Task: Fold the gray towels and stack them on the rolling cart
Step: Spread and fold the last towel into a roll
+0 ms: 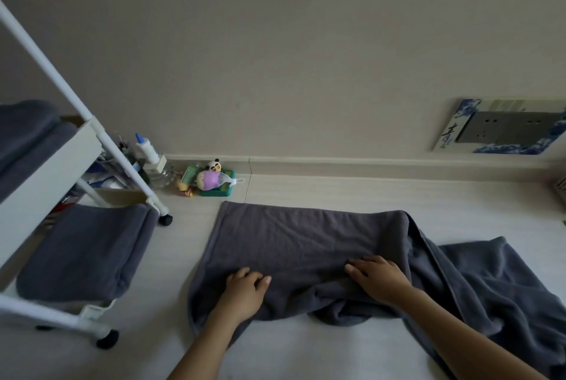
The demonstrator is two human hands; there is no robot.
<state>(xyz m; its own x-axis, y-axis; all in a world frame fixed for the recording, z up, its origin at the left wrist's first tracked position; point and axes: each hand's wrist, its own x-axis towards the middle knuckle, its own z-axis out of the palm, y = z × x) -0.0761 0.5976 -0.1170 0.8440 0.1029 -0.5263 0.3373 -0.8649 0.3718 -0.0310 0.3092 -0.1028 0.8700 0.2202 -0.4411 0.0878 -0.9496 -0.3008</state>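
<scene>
1. Head view: the gray towel [300,245] lies spread on the pale floor [306,349], directly under your fingers; its far part is flat, its near edge bunched into folds.
2. Your left hand [245,289] rests on the towel's near left part, fingers loosely bent and pressing the cloth, pinching nothing that can be seen.
3. Your right hand [379,280] lies flat on the towel, to the right of your left fingers, its fingers straight and pointing left, palm down on a ridge of fabric.
4. To the right of your right fingers, more gray cloth [496,284] trails across the floor; whether it is the same towel or a second one cannot be told.
5. Well to the left of your left fingers stands the white rolling cart [58,165], with one folded towel [85,251] on its lower shelf and another folded towel [27,134] on the shelf above.
6. Beyond your fingers, against the wall's baseboard, sits a green tray of small toys [214,183]; beside the cart stands a white bottle [145,148].
7. Far right on the wall, a blue-and-white panel [502,127] frames gray sockets.
</scene>
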